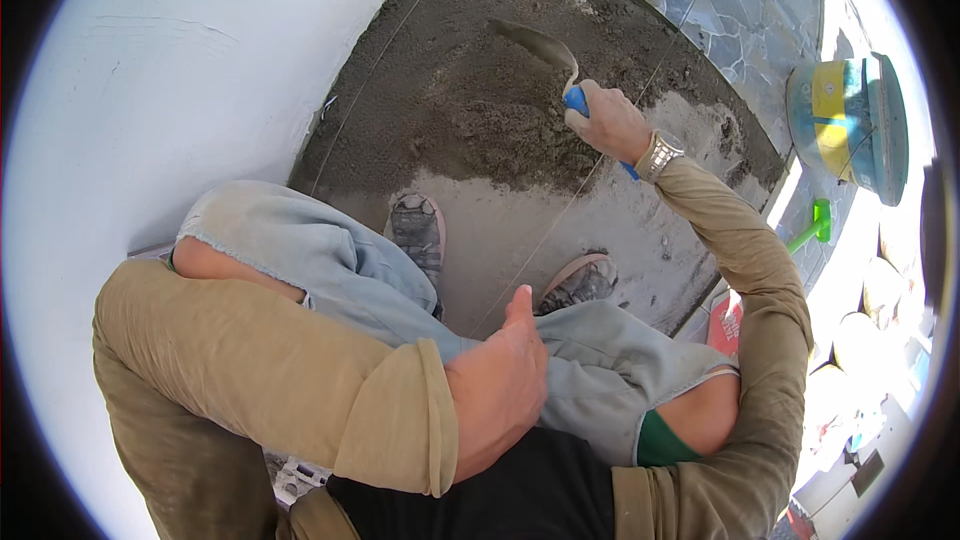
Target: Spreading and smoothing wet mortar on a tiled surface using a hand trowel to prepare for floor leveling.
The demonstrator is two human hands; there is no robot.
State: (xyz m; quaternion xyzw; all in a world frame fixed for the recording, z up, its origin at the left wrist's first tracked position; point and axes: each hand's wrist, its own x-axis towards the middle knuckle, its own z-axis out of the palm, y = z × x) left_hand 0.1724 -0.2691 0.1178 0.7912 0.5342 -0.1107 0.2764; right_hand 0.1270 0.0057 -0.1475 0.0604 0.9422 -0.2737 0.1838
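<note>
My right hand is closed around the blue handle of a trowel. Its pointed metal blade lies low over dark wet mortar, turned toward the left. A metal-banded watch circles my right wrist. My left hand is held in front of my lap, above my thighs. Its thumb stands out from the palm and nothing shows in it; the other fingers are mostly turned out of sight.
Taut strings cross the work area. A white wall rises at left, and stone-pattern paving borders the far right. At right are a teal bucket, a green-handled tool and a red item. My shoes stand on grey floor.
</note>
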